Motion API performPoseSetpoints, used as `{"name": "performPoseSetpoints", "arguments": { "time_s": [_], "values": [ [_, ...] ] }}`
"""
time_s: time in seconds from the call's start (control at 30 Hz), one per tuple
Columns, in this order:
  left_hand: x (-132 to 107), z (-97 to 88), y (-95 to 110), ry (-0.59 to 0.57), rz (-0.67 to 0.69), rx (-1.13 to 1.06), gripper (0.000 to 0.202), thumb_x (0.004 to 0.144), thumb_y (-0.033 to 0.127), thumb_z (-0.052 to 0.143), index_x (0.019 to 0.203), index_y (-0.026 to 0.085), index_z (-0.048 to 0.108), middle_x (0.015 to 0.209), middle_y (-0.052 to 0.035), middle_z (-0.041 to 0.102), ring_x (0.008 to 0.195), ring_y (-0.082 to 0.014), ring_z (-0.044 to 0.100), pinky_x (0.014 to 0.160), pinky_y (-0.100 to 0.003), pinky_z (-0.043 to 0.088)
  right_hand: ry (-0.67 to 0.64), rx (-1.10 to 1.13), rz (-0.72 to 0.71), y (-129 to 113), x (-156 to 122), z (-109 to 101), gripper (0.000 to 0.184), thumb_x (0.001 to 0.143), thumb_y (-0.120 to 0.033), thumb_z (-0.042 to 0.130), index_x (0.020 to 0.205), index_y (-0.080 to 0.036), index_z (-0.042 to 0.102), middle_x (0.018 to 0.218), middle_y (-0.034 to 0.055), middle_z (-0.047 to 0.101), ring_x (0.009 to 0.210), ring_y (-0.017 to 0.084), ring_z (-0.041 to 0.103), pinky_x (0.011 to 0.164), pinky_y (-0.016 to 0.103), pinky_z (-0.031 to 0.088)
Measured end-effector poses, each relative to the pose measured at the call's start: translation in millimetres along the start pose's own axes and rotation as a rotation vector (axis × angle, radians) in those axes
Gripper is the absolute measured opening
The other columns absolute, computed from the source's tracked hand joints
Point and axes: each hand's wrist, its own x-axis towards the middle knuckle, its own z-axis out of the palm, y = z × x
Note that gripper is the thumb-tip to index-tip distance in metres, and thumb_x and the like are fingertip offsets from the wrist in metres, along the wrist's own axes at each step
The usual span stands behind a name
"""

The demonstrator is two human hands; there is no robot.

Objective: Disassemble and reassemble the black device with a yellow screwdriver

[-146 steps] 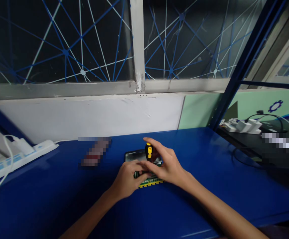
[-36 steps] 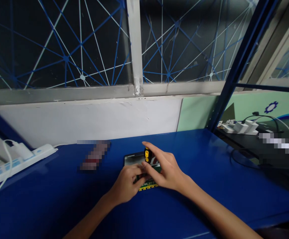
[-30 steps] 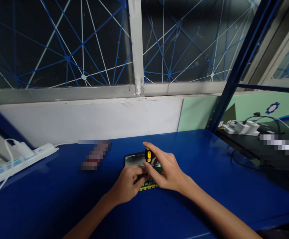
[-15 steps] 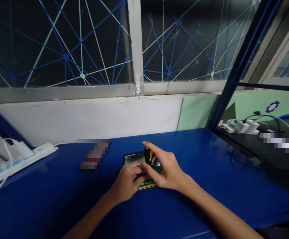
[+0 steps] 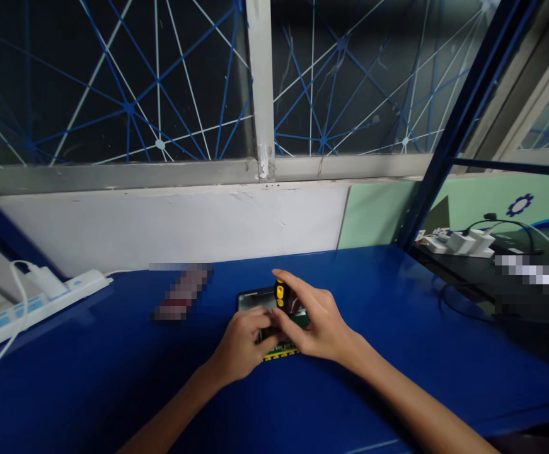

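Observation:
A stubby black-and-yellow handle, seemingly a screwdriver (image 5: 280, 292), stands upright in my right hand (image 5: 319, 318). The index finger lies across its top and the thumb reaches round its lower part. My left hand (image 5: 241, 343) is closed with its fingertips pressed together just below the handle; what they pinch is hidden. Under both hands lies an open dark case (image 5: 250, 301) with a grey inside. Its near part is a green panel (image 5: 281, 346) with pale marks and a yellow-and-black edge. The lower end of the screwdriver is out of sight behind my fingers.
The case rests on a blue tabletop (image 5: 373, 391). A blurred-out flat item (image 5: 184, 293) lies left of it. A white power strip (image 5: 73, 290) with a plugged-in charger is at the far left. Another strip (image 5: 463, 243) with cables sits at right, beyond a blue post (image 5: 437, 170).
The screwdriver handle has turned in my right hand, so its yellow markings now face me. Both hands stay over the case. The whole view has shifted very slightly.

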Motion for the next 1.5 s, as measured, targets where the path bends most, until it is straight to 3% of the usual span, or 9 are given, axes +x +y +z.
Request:
{"name": "performPoseSetpoints", "arguments": {
  "time_s": [0.6,0.8,0.97,1.1,1.2,1.3,1.37,1.5],
  "values": [
    [-0.5,1.4,0.4,-0.050,-0.017,-0.108,0.024,0.084,0.010,0.054,0.066,0.017,0.069,0.064,0.0008,0.064,0.059,-0.0122,0.056,0.062,-0.022,0.044,-0.084,0.036,0.084,-1.4,-0.5,0.5,0.060,0.087,-0.024,0.049,0.144,-0.022,0.028,0.090,0.0029,0.066,0.057,0.012,0.059,0.055,0.028,0.050],
    [-0.6,2.4,0.3,-0.055,-0.013,-0.100,0.023,0.085,0.009,0.053,0.071,0.018,0.070,0.069,0.0006,0.068,0.062,-0.0125,0.059,0.064,-0.023,0.044,-0.092,0.048,0.127,-1.4,1.6,-1.3,0.055,0.088,-0.025,0.052,0.139,-0.021,0.032,0.069,-0.0040,0.055,0.047,0.010,0.049,0.046,0.026,0.040],
    [-1.3,3.4,0.3,-0.046,-0.004,-0.065,0.023,0.085,0.010,0.053,0.068,0.016,0.068,0.066,0.0003,0.066,0.061,-0.0126,0.058,0.060,-0.023,0.041,-0.061,0.047,0.149,0.0,1.1,-0.2,0.053,0.088,-0.029,0.056,0.136,-0.020,0.035,0.064,-0.0048,0.053,0.044,0.010,0.045,0.041,0.025,0.034],
    [-1.9,3.7,-0.3,-0.043,-0.008,-0.006,0.026,0.085,0.013,0.055,0.061,0.014,0.065,0.057,0.0013,0.058,0.053,-0.0107,0.051,0.053,-0.022,0.036,-0.037,0.059,0.161,3.4,-0.8,2.5,0.055,0.086,-0.033,0.060,0.135,-0.021,0.037,0.064,-0.0050,0.053,0.047,0.011,0.049,0.044,0.025,0.038],
    [-2.2,3.2,-1.0,-0.069,-0.035,0.016,0.021,0.087,0.019,0.056,0.072,0.014,0.070,0.061,0.0005,0.060,0.049,-0.0091,0.046,0.049,-0.021,0.034,0.032,0.076,0.190,7.4,0.2,1.4,0.055,0.087,-0.033,0.060,0.136,-0.023,0.038,0.063,-0.0055,0.053,0.049,0.011,0.051,0.049,0.026,0.043],
    [-2.6,2.7,-2.3,-0.070,-0.091,-0.021,0.020,0.088,0.024,0.056,0.094,0.015,0.073,0.084,-0.0045,0.069,0.050,-0.0078,0.045,0.047,-0.020,0.036,0.167,0.073,0.278,17.4,5.0,-8.6,0.056,0.087,-0.034,0.060,0.137,-0.023,0.037,0.064,-0.0047,0.054,0.051,0.012,0.052,0.051,0.026,0.045],
    [-3.3,2.7,-3.6,-0.081,-0.106,-0.046,0.023,0.088,0.025,0.056,0.102,0.017,0.072,0.095,-0.0065,0.070,0.051,-0.0074,0.045,0.046,-0.019,0.037,0.280,0.027,0.345,29.8,8.4,-20.5,0.058,0.086,-0.034,0.060,0.138,-0.024,0.037,0.065,-0.0046,0.053,0.051,0.012,0.051,0.051,0.027,0.045],
    [-5.0,3.3,-6.1,-0.109,-0.098,-0.034,0.024,0.089,0.026,0.057,0.106,0.020,0.072,0.098,-0.0060,0.070,0.052,-0.0079,0.044,0.047,-0.021,0.037,0.385,-0.113,0.453,63.9,8.8,-44.1,0.058,0.086,-0.036,0.059,0.137,-0.023,0.038,0.066,-0.0037,0.056,0.048,0.013,0.052,0.052,0.029,0.044]
  ]
}}
